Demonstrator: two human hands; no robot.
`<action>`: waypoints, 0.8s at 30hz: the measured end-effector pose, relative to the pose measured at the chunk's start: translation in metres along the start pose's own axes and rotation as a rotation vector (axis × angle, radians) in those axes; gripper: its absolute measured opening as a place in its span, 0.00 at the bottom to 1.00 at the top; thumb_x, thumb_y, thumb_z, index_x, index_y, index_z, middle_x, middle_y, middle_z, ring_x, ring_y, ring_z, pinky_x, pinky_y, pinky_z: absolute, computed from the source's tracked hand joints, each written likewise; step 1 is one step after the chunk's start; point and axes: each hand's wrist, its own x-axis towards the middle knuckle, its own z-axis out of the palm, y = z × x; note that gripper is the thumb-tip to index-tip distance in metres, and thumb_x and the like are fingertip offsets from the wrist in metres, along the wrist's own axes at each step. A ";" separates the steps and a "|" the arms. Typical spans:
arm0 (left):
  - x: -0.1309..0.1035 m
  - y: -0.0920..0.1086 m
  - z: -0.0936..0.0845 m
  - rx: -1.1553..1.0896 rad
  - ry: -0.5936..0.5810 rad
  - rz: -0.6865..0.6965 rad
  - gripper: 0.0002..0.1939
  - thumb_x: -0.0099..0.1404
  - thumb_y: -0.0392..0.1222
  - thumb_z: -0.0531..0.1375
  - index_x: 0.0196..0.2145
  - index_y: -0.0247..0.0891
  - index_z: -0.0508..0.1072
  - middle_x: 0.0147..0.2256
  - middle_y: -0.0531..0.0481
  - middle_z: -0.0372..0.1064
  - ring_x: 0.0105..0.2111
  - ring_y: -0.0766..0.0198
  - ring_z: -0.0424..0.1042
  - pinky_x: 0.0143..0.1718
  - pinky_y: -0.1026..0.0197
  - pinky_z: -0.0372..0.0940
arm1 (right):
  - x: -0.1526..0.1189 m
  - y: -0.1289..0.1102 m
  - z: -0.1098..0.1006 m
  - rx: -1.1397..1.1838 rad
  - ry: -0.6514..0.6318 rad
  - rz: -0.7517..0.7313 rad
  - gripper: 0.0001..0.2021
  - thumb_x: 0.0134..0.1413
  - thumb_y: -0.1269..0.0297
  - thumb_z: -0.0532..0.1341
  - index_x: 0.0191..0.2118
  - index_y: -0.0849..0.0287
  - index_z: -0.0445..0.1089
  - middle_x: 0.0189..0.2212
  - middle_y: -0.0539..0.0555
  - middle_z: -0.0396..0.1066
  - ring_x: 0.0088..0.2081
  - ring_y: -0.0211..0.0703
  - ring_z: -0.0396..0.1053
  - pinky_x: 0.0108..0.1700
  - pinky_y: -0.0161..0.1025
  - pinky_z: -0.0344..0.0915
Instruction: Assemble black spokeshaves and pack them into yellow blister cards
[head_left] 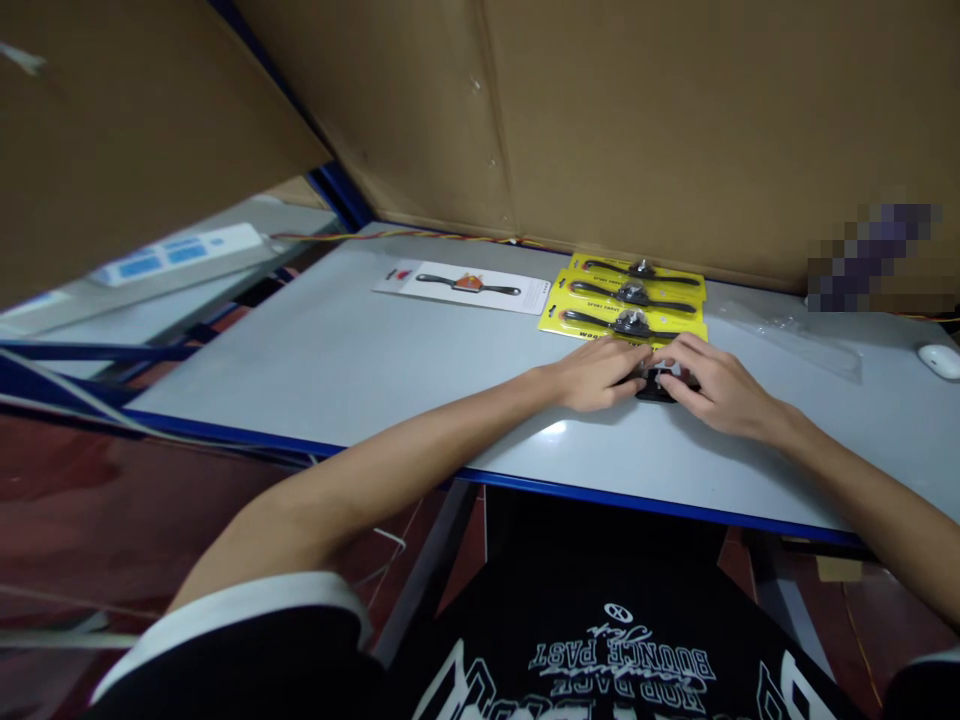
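A black spokeshave (655, 391) sits low over the table between my hands, its handles mostly covered by my fingers. My left hand (598, 375) has its fingers closed on one side of it, and my right hand (715, 386) grips the other side with bent fingers. Just beyond them, yellow cards carry more black spokeshaves: a near card (553, 322), a middle card (564, 290) and a far card (581, 262), overlapping in a stack of rows. To their left lies a white card (536, 296) with a spokeshave pictured on it.
The grey table (300, 350) has a blue front edge. Clear plastic packaging (814, 345) lies right of the yellow cards, with a small white rounded object (940, 361) farther right. Cardboard (675, 130) walls the back. A white power strip (180, 252) is at the left.
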 end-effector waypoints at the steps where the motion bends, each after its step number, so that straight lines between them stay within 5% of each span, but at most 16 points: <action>1: 0.000 0.000 0.000 -0.003 0.001 0.003 0.14 0.72 0.47 0.47 0.44 0.37 0.66 0.40 0.39 0.74 0.37 0.50 0.72 0.40 0.49 0.65 | -0.002 0.000 0.002 -0.013 0.030 0.035 0.10 0.67 0.59 0.60 0.49 0.55 0.72 0.44 0.57 0.73 0.39 0.48 0.71 0.43 0.46 0.67; 6: -0.001 0.001 -0.002 -0.025 0.018 0.015 0.12 0.72 0.45 0.48 0.45 0.38 0.66 0.38 0.41 0.74 0.37 0.51 0.72 0.40 0.50 0.65 | -0.008 0.003 0.009 -0.018 0.085 0.029 0.06 0.66 0.60 0.61 0.43 0.56 0.74 0.41 0.57 0.72 0.38 0.49 0.71 0.44 0.48 0.69; 14: -0.001 0.000 -0.001 -0.008 0.011 -0.002 0.14 0.72 0.47 0.47 0.46 0.38 0.66 0.37 0.42 0.73 0.35 0.52 0.71 0.37 0.50 0.63 | -0.010 0.006 0.010 0.125 0.105 0.000 0.13 0.72 0.66 0.55 0.49 0.51 0.77 0.45 0.58 0.71 0.44 0.50 0.72 0.50 0.50 0.70; 24: -0.003 0.002 -0.001 -0.017 0.005 -0.039 0.16 0.72 0.51 0.49 0.47 0.37 0.66 0.35 0.43 0.72 0.34 0.51 0.69 0.36 0.50 0.62 | -0.009 0.001 0.012 0.162 0.151 0.091 0.08 0.71 0.61 0.58 0.44 0.54 0.75 0.42 0.55 0.71 0.32 0.43 0.67 0.43 0.46 0.69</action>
